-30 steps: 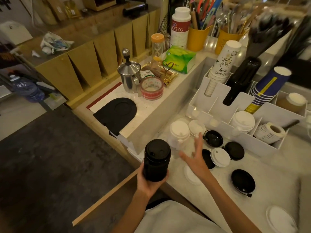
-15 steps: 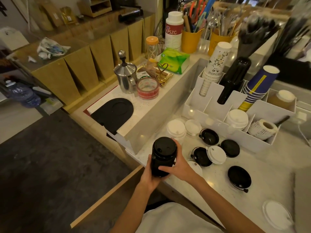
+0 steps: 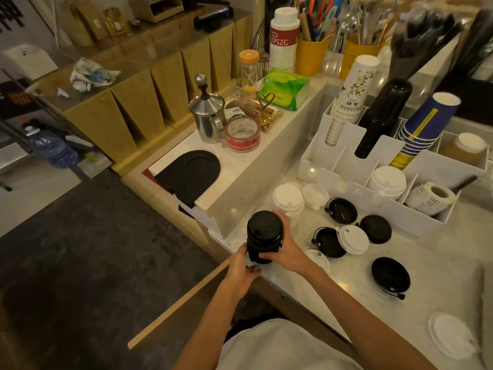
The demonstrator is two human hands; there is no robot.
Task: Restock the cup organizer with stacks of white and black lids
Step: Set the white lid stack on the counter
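Stack of black lids point(image 3: 264, 232) at surface point(image 3: 346, 276) edge, well in front of cup organizer point(image 3: 344, 145), now gripped by curled fingers of both left hand point(image 3: 243, 266) and right hand point(image 3: 288, 253), right one open and empty a second ago; likely being squared before slotting in

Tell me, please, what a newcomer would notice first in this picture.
First, the stack of black lids at the counter's near edge, gripped by the left hand and right hand. Next, loose black and white lids scattered on the counter to its right, before the white organizer, which holds tilted cup stacks and a stack of white lids.
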